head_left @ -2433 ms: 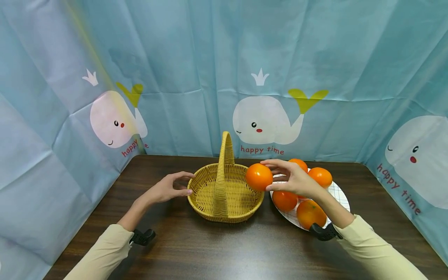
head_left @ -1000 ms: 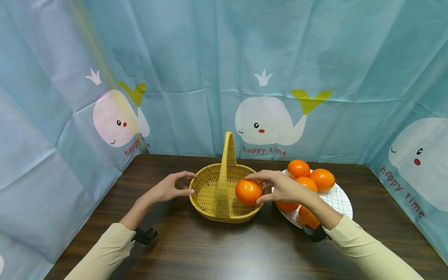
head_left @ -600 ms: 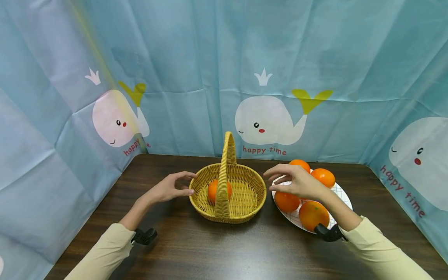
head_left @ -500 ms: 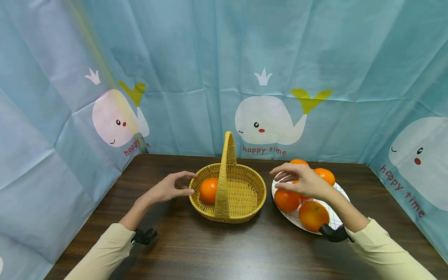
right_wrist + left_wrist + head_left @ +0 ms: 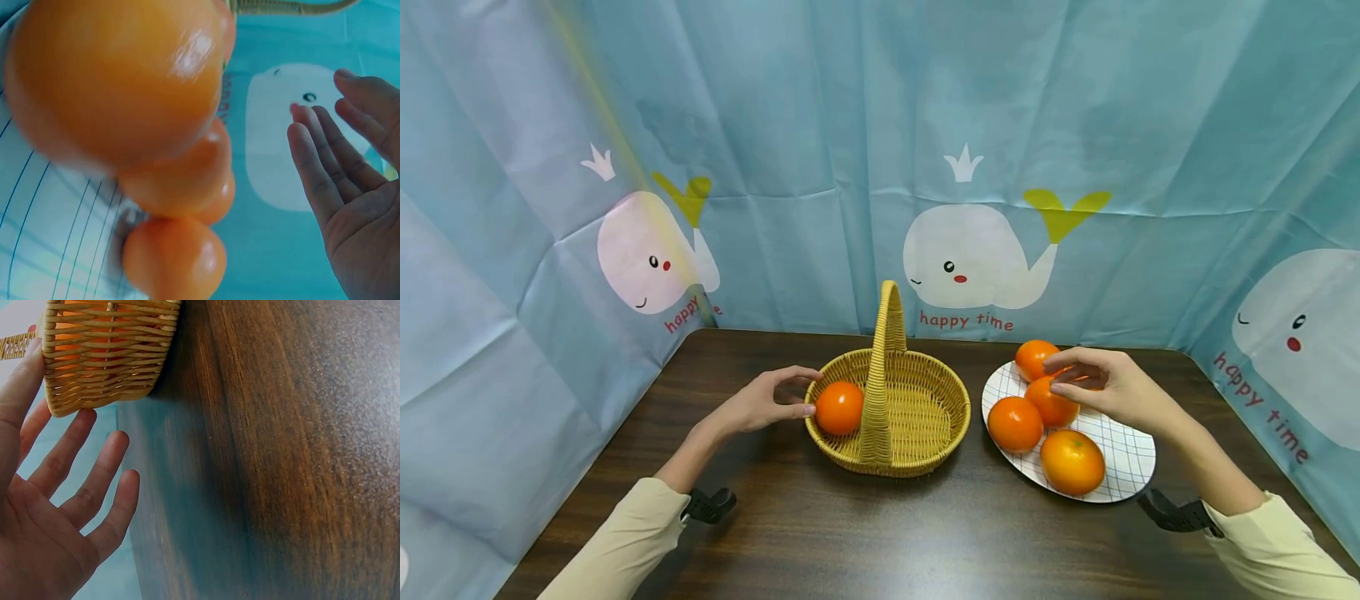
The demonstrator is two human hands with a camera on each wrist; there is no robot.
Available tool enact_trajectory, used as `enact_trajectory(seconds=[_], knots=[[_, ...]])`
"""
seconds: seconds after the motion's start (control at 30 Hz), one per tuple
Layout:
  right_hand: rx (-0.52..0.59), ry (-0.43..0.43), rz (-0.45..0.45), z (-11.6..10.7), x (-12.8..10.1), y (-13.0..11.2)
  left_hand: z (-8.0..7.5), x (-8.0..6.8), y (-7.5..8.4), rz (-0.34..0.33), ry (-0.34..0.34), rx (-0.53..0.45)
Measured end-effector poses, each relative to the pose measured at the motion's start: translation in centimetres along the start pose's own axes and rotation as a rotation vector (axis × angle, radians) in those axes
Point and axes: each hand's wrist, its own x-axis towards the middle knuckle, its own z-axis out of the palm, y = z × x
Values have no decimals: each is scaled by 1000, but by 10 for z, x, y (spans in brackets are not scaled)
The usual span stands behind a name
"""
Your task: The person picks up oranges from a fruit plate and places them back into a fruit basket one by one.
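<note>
My left hand (image 5: 760, 404) is at the left end of a yellow wicker basket (image 5: 925, 417), its thumb and fingertips right at the rim. The left wrist view shows the thumb near the top edge of the basket (image 5: 112, 369) and the other fingers spread, slightly bent. Inside the basket, left of its tall handle (image 5: 874, 400), lies one orange (image 5: 839, 408). My right hand (image 5: 1112, 387) hovers over the plate of oranges, fingers loosely bent and holding nothing. In the right wrist view a large orange (image 5: 112, 81) is close to the camera, apart from the fingers.
A white plate with a blue grid (image 5: 1120, 467) stands right of the basket, bearing several oranges (image 5: 1072, 462); my right hand partly hides one. Both stand on a dark wooden table (image 5: 880, 542). A blue curtain (image 5: 820, 167) printed with whales closes off the back and sides.
My right hand carried an orange left into the basket and let go of it. The orange rolled to the basket's left end. The right hand moved back right, over the plate; the left hand stayed.
</note>
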Motion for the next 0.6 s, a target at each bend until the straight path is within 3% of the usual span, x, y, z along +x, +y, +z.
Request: enact_trajectory(seconds=[0.37, 0.6], knots=[[-50, 24, 17, -18, -30, 22, 0, -1, 0, -4, 2, 10], [-44, -17, -9, -21, -48, 30, 0, 0, 2, -6, -4, 8]])
